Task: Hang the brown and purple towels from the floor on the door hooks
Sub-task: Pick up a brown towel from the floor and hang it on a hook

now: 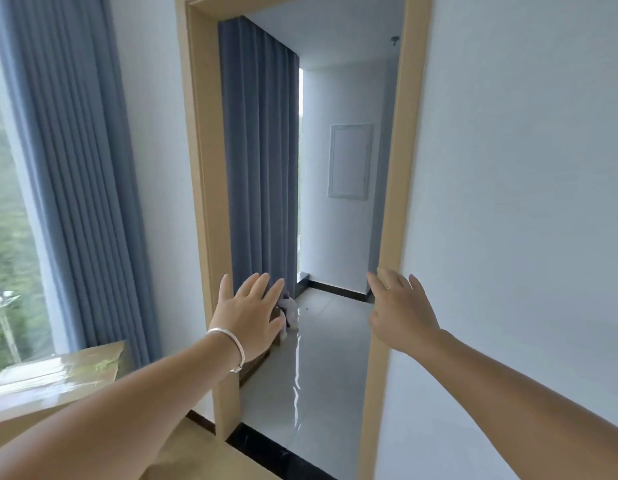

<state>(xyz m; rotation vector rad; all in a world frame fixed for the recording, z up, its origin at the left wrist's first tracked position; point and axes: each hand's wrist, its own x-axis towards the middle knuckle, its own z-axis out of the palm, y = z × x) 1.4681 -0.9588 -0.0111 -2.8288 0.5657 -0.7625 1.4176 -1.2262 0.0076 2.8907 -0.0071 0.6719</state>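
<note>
Both my arms reach forward toward an open doorway. My left hand [252, 313], a silver bracelet on its wrist, is spread with straight fingers and holds nothing. My right hand [401, 313] is also spread and empty, close to the right door frame [397, 202]. Beyond my left hand, a small pile of pale purple and brown cloth [289, 311] lies on the tiled floor at the foot of a curtain, partly hidden by my fingers. No door hooks show in this view.
A blue-grey curtain [262, 150] hangs inside the far room. Another curtain [82, 168] covers the window on the left. A low wooden ledge [58, 375] sits at the lower left. A glossy tiled floor [321, 375] runs through the doorway past a black threshold strip [276, 452].
</note>
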